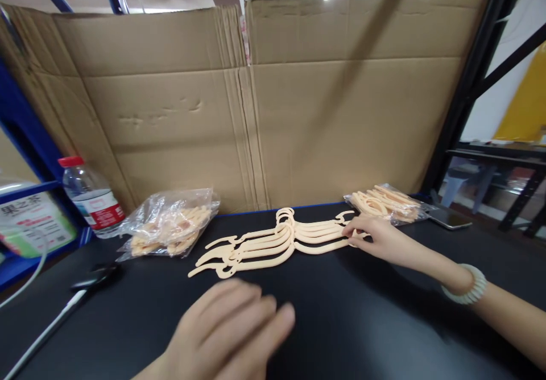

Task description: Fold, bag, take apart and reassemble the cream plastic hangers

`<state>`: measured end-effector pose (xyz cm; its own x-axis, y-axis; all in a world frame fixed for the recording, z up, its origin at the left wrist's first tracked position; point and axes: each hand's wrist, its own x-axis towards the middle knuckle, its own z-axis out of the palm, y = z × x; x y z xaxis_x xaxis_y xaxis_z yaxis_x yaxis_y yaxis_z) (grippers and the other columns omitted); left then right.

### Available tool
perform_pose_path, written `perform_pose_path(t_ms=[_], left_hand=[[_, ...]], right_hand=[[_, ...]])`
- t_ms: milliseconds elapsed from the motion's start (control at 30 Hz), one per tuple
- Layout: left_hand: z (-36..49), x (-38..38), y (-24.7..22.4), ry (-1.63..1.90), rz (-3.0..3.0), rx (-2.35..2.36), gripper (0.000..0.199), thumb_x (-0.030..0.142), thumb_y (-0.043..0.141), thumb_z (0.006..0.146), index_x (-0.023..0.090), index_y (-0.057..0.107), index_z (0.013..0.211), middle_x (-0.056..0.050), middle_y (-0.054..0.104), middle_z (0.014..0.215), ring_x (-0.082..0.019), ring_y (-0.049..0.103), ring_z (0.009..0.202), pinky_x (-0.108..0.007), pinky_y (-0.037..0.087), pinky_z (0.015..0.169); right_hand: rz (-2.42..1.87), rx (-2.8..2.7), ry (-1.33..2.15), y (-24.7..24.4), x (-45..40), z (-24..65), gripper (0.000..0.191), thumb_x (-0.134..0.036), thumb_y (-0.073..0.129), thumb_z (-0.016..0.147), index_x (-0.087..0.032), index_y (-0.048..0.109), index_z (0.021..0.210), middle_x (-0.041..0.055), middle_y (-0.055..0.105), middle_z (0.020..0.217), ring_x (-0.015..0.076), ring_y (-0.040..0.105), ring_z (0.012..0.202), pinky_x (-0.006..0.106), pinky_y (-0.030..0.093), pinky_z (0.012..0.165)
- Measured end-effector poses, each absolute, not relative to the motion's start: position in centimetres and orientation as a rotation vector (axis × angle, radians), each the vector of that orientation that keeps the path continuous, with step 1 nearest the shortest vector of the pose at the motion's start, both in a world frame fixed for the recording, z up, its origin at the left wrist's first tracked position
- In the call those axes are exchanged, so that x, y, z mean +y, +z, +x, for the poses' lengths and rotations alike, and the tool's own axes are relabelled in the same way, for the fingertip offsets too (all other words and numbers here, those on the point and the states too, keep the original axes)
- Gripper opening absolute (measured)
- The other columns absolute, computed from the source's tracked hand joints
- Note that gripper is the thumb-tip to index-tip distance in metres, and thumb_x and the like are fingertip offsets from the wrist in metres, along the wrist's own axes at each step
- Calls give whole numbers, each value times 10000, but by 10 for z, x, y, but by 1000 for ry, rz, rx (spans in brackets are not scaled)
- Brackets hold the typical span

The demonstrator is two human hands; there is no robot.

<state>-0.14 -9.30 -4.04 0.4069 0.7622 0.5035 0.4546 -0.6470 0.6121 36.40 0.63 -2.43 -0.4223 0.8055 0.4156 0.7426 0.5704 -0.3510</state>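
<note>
Cream hangers (pixel 288 238) lie spread in an overlapping row on a black table (pixel 341 323). At the hangers' right end, the person's right hand (pixel 375 236), with a pale bead bracelet (pixel 471 286) at the wrist, pinches their tips. The left hand (pixel 230 329), blurred, hovers nearer the camera than the hangers, fingers loosely bent. Bagged hangers flank the row: one bag (pixel 170 223) left, another bag (pixel 386 202) behind it to the right. Cardboard (pixel 341 112) stands behind the row.

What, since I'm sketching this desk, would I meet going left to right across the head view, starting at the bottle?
Bottle, left plastic bag, hangers, right hand, phone.
</note>
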Motion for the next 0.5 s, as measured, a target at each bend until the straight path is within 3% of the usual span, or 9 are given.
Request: perform_pose_path(t_ms=[200,367,500], left_hand=[[24,-71,-27,823,2483,1112,528,131,535,818,297,490,1318,-62,537,1318,-242,533,1194,-365,448,1037],[23,-76,-25,818,2426,1057,488,122,552,799,293,521,1255,-49,596,1243,-217,577,1128,-321,477,990],[22,-72,-27,899,2200,1119,341,171,538,840,263,584,1164,-44,668,1094,-202,631,993,-308,522,891]], right_hand=[[-1172,-2353,197,-38,7,359,152,-296,573,864,-223,677,948,78,670,927,243,600,896,411,480,815],[-1153,-2364,184,-41,6,353,170,-305,520,900,-224,636,806,61,630,836,222,588,818,378,489,746],[-1134,-2301,195,-31,-1,355,157,-332,509,907,-232,609,839,35,638,818,191,597,730,318,487,656]])
